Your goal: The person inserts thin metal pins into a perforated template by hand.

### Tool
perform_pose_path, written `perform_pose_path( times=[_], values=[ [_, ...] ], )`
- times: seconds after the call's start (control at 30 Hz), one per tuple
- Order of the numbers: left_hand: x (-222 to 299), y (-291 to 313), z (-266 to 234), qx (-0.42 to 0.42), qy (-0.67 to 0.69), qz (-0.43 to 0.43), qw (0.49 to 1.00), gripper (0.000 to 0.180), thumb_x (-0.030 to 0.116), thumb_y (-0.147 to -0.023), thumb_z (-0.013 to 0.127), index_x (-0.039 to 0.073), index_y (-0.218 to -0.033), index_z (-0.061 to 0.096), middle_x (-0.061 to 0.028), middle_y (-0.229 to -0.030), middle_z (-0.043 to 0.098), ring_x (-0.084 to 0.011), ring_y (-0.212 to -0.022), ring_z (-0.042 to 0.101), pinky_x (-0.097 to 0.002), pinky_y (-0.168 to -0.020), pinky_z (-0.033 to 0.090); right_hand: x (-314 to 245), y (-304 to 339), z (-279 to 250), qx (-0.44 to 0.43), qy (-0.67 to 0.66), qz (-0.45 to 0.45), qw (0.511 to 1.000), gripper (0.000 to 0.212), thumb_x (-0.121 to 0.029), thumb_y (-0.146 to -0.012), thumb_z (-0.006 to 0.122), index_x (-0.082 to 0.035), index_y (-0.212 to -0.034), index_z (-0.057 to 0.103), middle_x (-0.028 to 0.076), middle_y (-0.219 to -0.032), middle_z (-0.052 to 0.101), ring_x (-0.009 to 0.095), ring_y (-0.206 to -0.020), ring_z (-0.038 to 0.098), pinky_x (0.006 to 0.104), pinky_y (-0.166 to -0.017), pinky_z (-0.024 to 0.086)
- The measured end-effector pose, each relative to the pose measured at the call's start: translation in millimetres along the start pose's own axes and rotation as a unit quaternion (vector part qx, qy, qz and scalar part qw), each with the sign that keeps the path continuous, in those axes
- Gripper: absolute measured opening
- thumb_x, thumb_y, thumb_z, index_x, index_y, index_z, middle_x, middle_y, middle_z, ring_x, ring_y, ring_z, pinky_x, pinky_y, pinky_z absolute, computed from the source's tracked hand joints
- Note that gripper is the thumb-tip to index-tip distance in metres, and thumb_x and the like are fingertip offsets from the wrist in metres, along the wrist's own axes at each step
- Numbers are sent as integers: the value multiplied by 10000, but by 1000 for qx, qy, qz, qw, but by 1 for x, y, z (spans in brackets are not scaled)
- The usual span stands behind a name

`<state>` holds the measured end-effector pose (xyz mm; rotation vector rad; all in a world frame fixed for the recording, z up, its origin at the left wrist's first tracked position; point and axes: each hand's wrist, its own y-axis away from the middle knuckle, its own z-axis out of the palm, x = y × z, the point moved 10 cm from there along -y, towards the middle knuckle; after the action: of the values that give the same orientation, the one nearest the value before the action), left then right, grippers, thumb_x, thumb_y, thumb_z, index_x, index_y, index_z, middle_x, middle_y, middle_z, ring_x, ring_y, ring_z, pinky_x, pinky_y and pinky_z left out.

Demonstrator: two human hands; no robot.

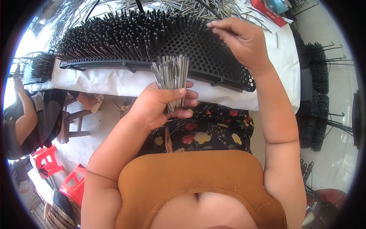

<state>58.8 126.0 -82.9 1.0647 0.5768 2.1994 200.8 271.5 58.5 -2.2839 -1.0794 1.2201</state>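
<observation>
My left hand is wrapped round a bundle of thin silvery metal rods, which stand nearly upright with their tops fanned out. Across the table before me lies a long black rack full of round holes. Dark rods stand packed in its left and middle parts, while bare holes show toward the right. My right hand is over the right far side of the rack, thumb and forefinger pinched together. Whatever is between those fingertips is too small to make out.
Loose metal rods are heaped behind the rack on a white-covered table. A red box sits at the far right. Dark racks hang beyond the table's right edge. Another person sits at left, near red stools.
</observation>
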Motion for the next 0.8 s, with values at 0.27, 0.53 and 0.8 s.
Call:
perform_pose_path(
  times=[0.27,0.53,0.8],
  values=[
    [4,-1,-6,42,-50,25,998,235,111,-957,584,-16,-1155,573,-154,-1022,684,-221,-811,665,-300,-580,527,-11,-23,13,-23,122,-49,991,201,-153,-903,691,-98,-1092,733,90,-979,743,209,-865,711,275,-764,538],
    [12,-2,-11,68,-98,106,987,160,90,-950,598,-4,-1080,596,-124,-930,689,-142,-693,610,-247,-493,460,-6,-11,-3,-1,144,-46,989,222,-192,-878,721,-90,-1075,738,88,-982,744,232,-872,709,287,-773,537],
    [19,3,0,47,-143,150,977,165,78,-949,608,-27,-1074,626,-111,-903,700,-131,-675,627,-249,-494,494,-25,55,34,-25,-238,315,918,574,-13,-853,739,-83,-1387,539,48,-930,693,114,-901,645,236,-788,513]
  ],
)
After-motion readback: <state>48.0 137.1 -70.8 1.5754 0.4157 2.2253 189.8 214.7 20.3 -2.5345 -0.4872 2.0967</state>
